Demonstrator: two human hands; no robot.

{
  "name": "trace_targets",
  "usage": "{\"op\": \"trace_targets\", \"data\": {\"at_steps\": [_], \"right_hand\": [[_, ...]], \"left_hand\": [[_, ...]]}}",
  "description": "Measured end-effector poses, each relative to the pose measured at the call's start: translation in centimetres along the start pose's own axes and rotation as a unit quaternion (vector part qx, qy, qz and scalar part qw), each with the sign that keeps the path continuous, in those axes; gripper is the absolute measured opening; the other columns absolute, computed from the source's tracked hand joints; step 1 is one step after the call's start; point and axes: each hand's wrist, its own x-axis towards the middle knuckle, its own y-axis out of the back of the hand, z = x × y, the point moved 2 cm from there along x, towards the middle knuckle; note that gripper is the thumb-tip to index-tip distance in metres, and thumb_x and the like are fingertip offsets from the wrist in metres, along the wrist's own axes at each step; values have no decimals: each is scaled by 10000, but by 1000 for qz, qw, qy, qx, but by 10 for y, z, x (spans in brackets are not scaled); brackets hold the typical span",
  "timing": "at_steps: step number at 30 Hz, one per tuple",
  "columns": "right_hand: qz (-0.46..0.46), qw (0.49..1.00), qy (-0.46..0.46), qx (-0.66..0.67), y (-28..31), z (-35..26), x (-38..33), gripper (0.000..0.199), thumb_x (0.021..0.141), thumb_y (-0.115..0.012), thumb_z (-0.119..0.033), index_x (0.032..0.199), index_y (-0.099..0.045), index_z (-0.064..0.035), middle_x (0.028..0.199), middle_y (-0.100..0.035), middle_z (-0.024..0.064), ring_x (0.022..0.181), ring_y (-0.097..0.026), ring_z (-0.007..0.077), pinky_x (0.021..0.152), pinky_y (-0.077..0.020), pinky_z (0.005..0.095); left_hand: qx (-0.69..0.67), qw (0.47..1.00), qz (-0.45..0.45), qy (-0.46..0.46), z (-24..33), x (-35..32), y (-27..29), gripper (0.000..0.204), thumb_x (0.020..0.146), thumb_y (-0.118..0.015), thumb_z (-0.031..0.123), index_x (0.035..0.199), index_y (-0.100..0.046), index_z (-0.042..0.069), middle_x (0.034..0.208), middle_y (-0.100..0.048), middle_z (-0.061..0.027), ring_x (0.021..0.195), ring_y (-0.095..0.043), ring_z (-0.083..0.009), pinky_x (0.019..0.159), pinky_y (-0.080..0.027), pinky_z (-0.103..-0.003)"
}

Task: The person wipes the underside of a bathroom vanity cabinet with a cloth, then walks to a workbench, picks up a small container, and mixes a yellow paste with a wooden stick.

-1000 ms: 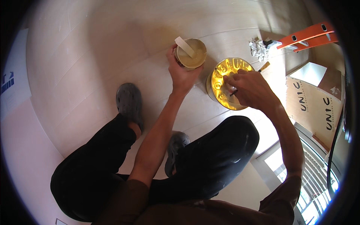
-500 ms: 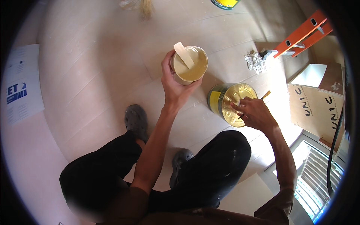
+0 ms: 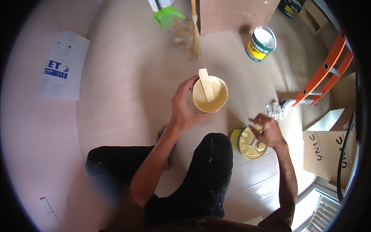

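Observation:
My left hand [image 3: 185, 106] is wrapped round a round tub [image 3: 222, 106] of cream-coloured paint, held up over the floor. A flat wooden stick [image 3: 206, 83] stands tilted in the paint and leans on the rim. On the right, a can [image 3: 249, 152] with a shiny gold top and a yellow and dark side stands on the floor. Over its far right edge is my right hand [image 3: 269, 133], its thumb and forefinger apart with nothing visible between them. Whether its fingers touch the can is hard to tell.
A paint bucket [image 3: 259, 48] stands at the far right. Crumpled silvery sheet [image 3: 276, 110] lies near an orange ladder [image 3: 317, 73] and a cardboard box [image 3: 322, 154]. Ahead are a broom [image 3: 196, 42] and a green dustpan [image 3: 164, 17]. A printed white sheet [image 3: 63, 65] is on the left.
The view has tipped up, showing more floor ahead. My right hand has shifted toward the can's far edge, and the thin tool with the yellowish handle in it no longer shows. The tub stays held.

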Motion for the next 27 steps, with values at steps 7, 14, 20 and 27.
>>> {"op": "trace_targets", "data": {"at_steps": [7, 14, 20, 27], "right_hand": [[116, 947, 104, 281, 149, -140, 81, 147, 850, -760, -127, 976, -756, -50, 774, -583, 21, 666, -510, 101, 568, -387, 251], [-16, 928, 245, 281, 164, -197, 77, 201, 791, -802, -113, 972, -752, -42, 814, -629, 52, 752, -585, 187, 667, -429, 319], [5, 938, 206, 280, 164, -210, 63, 170, 766, -798, -70, 919, -735, -32, 915, -715, 97, 787, -653, 230, 638, -484, 355], [158, 921, 299, 193, 178, -210, 54, 169, 670, -835, -25, 818, -754, -40, 707, -699, 41, 583, -497, 155, 543, -361, 296]], "left_hand": [[6, 992, -120, 42, 125, 26, 51, 911, 587, -953, 242, 1321, -480, -17, 1239, -612, -138, 1159, -597, -220, 1019, -464, -376], [113, 974, -196, 12, 179, 13, 89, 910, 542, -952, 244, 1308, -510, 34, 1220, -617, -148, 1112, -638, -297, 964, -504, -393], [44, 987, -151, 26, 180, 11, 98, 882, 543, -919, 163, 1320, -515, 56, 1263, -595, -115, 1126, -579, -309, 973, -458, -424], [17, 993, -120, 11, 175, 21, 95, 869, 551, -922, 146, 1313, -516, 46, 1272, -599, -118, 1131, -595, -287, 975, -479, -393]]}}
